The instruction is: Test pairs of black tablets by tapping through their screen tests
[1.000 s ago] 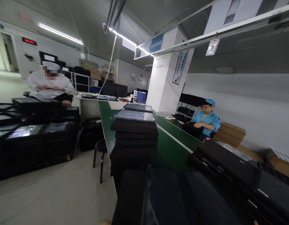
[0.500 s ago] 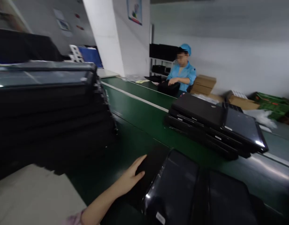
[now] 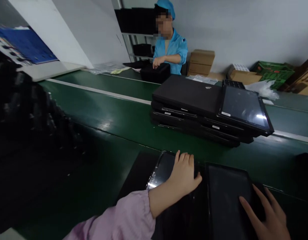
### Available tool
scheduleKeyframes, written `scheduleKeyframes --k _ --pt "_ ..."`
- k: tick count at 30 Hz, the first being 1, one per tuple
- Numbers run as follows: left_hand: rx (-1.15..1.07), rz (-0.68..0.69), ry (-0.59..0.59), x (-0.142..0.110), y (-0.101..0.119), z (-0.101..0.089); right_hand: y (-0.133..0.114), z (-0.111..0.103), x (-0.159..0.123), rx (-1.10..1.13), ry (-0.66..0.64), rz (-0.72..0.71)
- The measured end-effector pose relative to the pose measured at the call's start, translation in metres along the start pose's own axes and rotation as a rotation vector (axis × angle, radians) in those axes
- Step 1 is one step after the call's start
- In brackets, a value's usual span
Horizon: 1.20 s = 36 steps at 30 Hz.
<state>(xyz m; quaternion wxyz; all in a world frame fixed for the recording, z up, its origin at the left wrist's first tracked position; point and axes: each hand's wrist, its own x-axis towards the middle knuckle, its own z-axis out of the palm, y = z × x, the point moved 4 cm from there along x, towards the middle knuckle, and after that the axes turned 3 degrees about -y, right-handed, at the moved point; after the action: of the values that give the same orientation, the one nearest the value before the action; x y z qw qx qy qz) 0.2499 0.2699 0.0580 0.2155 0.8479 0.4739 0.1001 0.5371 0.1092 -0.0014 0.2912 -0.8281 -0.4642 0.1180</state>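
Two flat black panels with glossy screens lie side by side at the front of the green bench. My left hand [image 3: 185, 171], in a pink sleeve, rests over the far right part of the left panel [image 3: 160, 175], its thumb apart from its fingers. Close to the right edge of the other panel [image 3: 227, 200] is my right hand [image 3: 270, 213]. Its fingers are spread, with the thumb over the screen; whether the fingertips press on it I cannot tell. Under the left panel, a matte black piece [image 3: 137, 171] sticks out to the left.
Across the green bench [image 3: 114, 116] stands a stack of black cases [image 3: 189, 96] with a glossy panel [image 3: 244, 106] on its right end. A blurred dark stack [image 3: 31, 143] fills the left. Opposite, a person in blue [image 3: 179, 50] handles a black object [image 3: 155, 72].
The view has swung right and down. My left hand has moved from the matte black piece onto the left panel. My right hand has come into view beside the right panel.
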Motion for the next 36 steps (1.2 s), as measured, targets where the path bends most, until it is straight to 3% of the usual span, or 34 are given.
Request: scheduleKeyframes --k 5,9,13,17,20,23,26,28,31,36 --pt "0.002 -0.016 0.013 0.005 0.001 -0.001 -0.024 -0.007 -0.009 0.04 -0.054 0.174" --pt "-0.041 -0.015 0.031 0.004 0.001 0.0 -0.023 -0.01 -0.005 0.032 -0.062 0.18" --pt "-0.269 -0.053 0.078 0.007 -0.004 -0.003 -0.02 -0.01 -0.001 0.058 -0.117 0.183" --pt "-0.591 -0.112 0.154 0.002 -0.016 -0.025 -0.037 -0.015 0.0 0.138 -0.087 0.234" --pt "-0.698 -0.211 0.262 -0.029 -0.041 -0.049 -0.051 -0.025 -0.014 0.254 -0.058 0.203" --pt "-0.703 -0.353 0.41 -0.087 -0.072 -0.06 -0.055 -0.035 -0.041 0.452 -0.101 0.202" --pt "-0.766 -0.53 0.457 -0.146 -0.093 -0.046 -0.054 -0.038 -0.064 0.562 -0.146 0.277" --pt "-0.838 -0.562 0.523 -0.167 -0.097 -0.036 -0.054 -0.036 -0.069 0.631 -0.151 0.317" --pt "-0.986 -0.562 0.547 -0.165 -0.093 -0.025 -0.055 -0.03 -0.065 0.748 -0.119 0.315" --pt "-1.088 -0.463 0.493 -0.126 -0.085 -0.026 -0.057 -0.023 -0.05 0.886 -0.031 0.209"
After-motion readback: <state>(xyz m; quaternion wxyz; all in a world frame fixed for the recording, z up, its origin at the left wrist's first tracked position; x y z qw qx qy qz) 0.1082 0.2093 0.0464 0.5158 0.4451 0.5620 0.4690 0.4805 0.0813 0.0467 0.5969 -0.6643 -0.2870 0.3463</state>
